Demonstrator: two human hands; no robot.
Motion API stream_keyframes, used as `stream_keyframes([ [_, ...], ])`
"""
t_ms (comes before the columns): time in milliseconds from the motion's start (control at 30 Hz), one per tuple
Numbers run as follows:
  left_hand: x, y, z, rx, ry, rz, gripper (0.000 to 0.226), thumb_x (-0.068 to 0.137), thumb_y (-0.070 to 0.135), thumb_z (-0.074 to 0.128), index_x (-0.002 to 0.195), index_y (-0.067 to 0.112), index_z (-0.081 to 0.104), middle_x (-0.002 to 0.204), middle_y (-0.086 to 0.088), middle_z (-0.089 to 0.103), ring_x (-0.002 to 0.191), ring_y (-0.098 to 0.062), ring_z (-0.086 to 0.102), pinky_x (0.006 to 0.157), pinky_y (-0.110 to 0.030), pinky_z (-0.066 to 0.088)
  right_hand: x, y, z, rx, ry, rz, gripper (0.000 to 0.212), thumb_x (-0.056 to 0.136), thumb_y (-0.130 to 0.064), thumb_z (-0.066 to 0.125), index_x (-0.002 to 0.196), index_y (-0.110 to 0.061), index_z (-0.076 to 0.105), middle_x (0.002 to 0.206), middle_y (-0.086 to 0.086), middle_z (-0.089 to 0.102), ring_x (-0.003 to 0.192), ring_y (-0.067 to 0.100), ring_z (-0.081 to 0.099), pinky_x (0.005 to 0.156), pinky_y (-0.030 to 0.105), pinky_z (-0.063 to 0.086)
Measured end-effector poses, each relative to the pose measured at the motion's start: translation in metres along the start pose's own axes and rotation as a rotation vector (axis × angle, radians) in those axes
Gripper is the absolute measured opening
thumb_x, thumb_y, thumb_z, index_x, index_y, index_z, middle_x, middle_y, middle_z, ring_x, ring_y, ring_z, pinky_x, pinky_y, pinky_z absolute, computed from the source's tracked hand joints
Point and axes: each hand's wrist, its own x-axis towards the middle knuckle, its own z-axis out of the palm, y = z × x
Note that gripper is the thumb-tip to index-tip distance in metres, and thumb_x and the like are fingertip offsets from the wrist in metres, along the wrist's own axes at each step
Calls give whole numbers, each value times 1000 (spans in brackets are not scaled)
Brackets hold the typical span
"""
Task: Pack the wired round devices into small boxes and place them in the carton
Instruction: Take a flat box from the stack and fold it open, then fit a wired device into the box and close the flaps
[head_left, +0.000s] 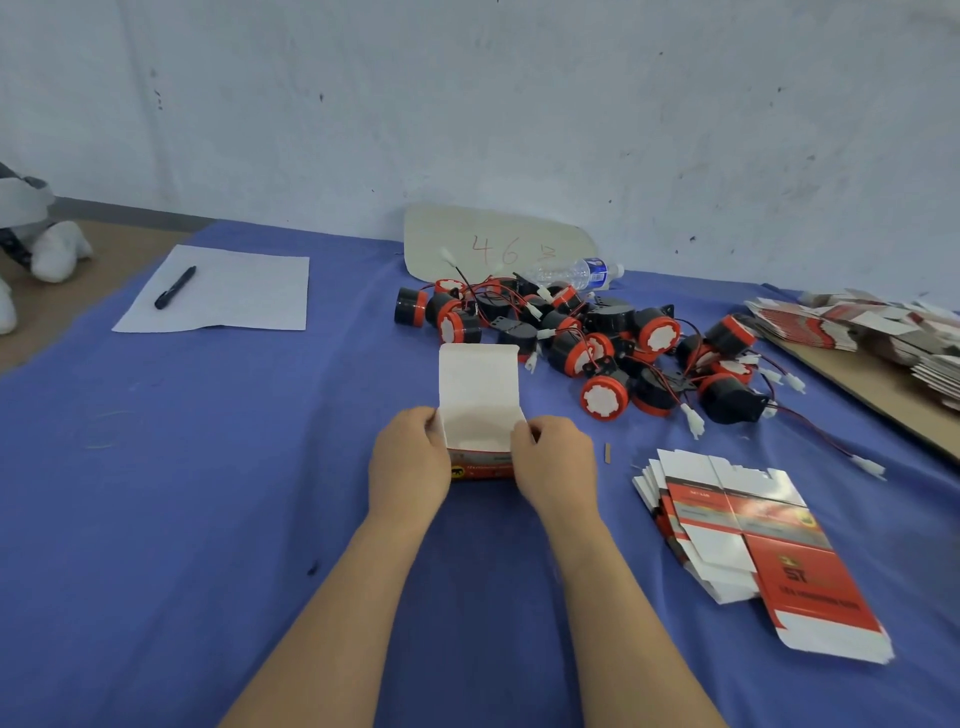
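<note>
Straight ahead of your left hand (410, 467) and right hand (553, 470), a pale wall (519, 104) fills the upper half of the view, its paint scuffed and dotted with small dark specks. Both hands are over a tabletop (208, 493) covered in blue cloth that runs back to the foot of the wall. Far out to the left of your left hand the cloth ends and a bare brown surface (104, 291) shows, with a grey strip (130, 210) along the wall's base. Out past your right hand another brown strip (862, 384) borders the blue. The light is soft and even, and the shadows are faint.
</note>
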Motion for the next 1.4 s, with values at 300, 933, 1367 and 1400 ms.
stream_keyframes([
  [300, -2, -4, 6, -37, -86, 168, 63, 85, 25, 69, 138, 20, 37, 155, 1, 9, 103, 4, 43, 80, -15, 36, 32, 4, -14, 55, 157, 61, 35, 100, -34, 41, 106, -7, 63, 116, 12, 58, 97, 27, 55, 74, 33, 42],
  [933, 9, -6, 17, 202, -44, 29, 104, 76, 60, 67, 150, 13, 11, 134, 2, 53, 127, -24, 45, 113, -42, 26, 54, 6, -37, 881, 383, 146, 49, 85, -23, 68, 124, -16, 39, 109, 9, 61, 88, 10, 68, 77, 33, 57],
  [1367, 5, -5, 12, 228, -114, 89, 68, 83, 54, 60, 139, 20, 38, 128, 6, 59, 125, -21, 47, 108, -40, 31, 19, -22, 6, -310, 139, -63, 57, 93, -60, 34, 94, -12, 66, 100, 6, 63, 113, 25, 37, 94, 38, 22],
  [1400, 6, -5, 12, 239, -125, 97, 71, 84, 54, 58, 142, 20, 35, 129, 5, 58, 125, -21, 47, 108, -40, 32, 18, -22, 7, -342, 141, -65, 59, 94, -60, 32, 92, -12, 66, 99, 5, 63, 111, 25, 37, 92, 38, 22],
])
